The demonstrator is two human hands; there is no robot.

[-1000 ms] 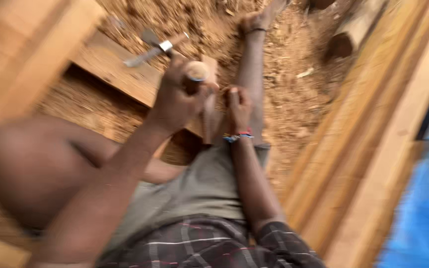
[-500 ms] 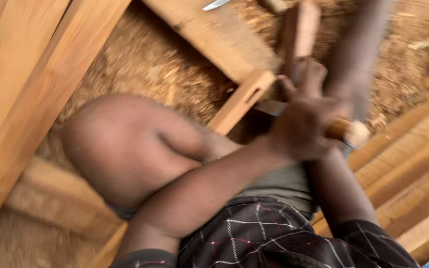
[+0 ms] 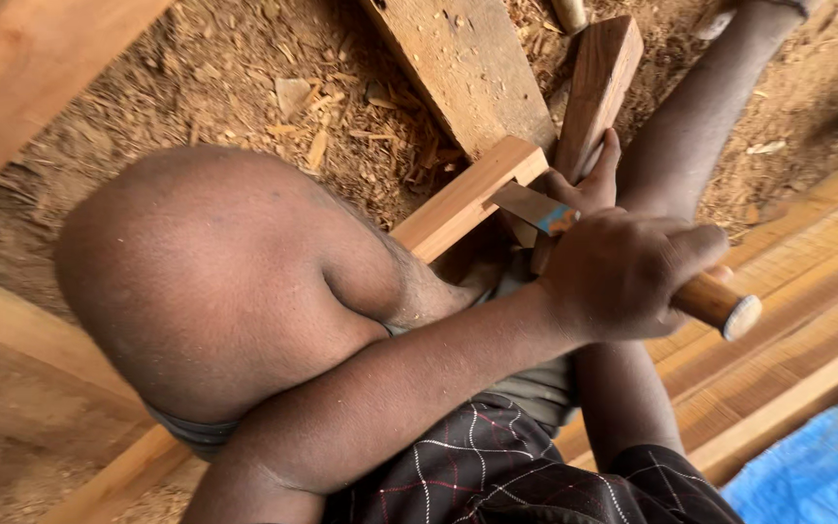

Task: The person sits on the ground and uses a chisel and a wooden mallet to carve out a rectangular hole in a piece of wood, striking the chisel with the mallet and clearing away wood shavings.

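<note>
Left knee: your bare bent knee (image 3: 215, 281) fills the left and middle of the view, raised above the floor.
Left forearm: it runs from the lower middle up and to the right, crossing in front of your torso and ending at the chisel grip.
Left hand: your left hand (image 3: 623, 272) is closed in a full fist around the round, light brown wooden handle of the flat steel chisel (image 3: 632, 257); the handle's pale butt end sticks out to the lower right, the blade points up and left.
Chisel blade: its flat grey tip lies against the notched end of the pale, squared wooden workpiece (image 3: 467, 194), which slants from the lower left up to the middle.
Right hand: your right hand (image 3: 584, 184) sits just behind the blade, fingers partly curled, thumb raised against a darker upright wooden block (image 3: 596, 87); you cannot tell exactly what it grips, as the left hand hides much of it.
Right leg: it stretches up toward the top right corner.
Floor: earth covered in reddish sawdust and wood chips (image 3: 283, 97), with a broad rough plank (image 3: 467, 68) lying across the top middle.
Right side: long pale planks (image 3: 788, 320) run diagonally, and a blue tarpaulin (image 3: 826, 475) shows in the bottom right corner.
</note>
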